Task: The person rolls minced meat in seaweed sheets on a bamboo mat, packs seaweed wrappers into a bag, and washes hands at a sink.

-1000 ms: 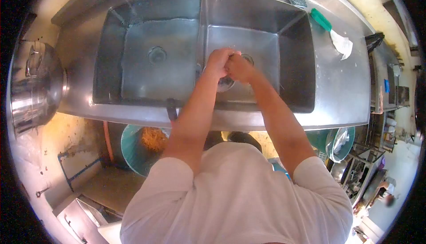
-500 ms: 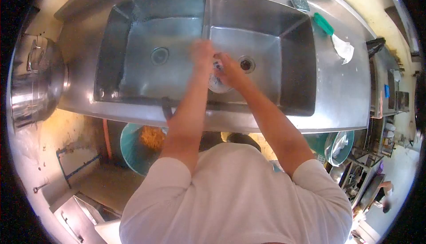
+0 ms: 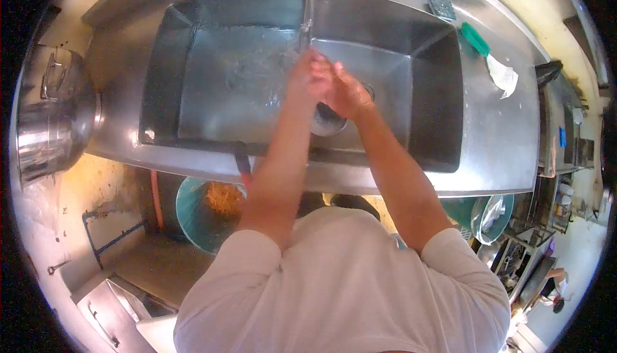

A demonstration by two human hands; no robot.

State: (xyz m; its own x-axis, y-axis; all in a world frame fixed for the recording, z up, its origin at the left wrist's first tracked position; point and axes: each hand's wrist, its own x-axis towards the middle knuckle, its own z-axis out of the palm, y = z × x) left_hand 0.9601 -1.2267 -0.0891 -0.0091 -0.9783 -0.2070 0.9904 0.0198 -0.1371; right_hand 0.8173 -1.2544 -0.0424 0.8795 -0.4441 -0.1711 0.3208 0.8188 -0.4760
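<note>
My left hand (image 3: 312,78) and my right hand (image 3: 349,96) meet above the divider of a double steel sink (image 3: 218,112). The left hand is smeared by motion. Its fingers lie against the right hand, whose own fingers are largely hidden, so I cannot tell how either hand is closed. Just below my hands shows a round, greyish, shiny thing (image 3: 330,125) with a dark patch at its upper side. Its kind is unclear, as is whether the right hand holds it. Splashing water (image 3: 273,96) is visible in the left basin.
A dark handle with a red part (image 3: 243,163) lies across the front rim by my left forearm. Right of the sink are a scouring pad (image 3: 441,8), a green brush-like item (image 3: 474,38) and a white cloth (image 3: 502,77). A big metal pot (image 3: 51,118) stands left; bins (image 3: 193,218) sit below.
The view has shifted slightly. My hands have moved a little to the right and come closer together. Splashes and ripples now show in the left basin, where its drain was visible before.
</note>
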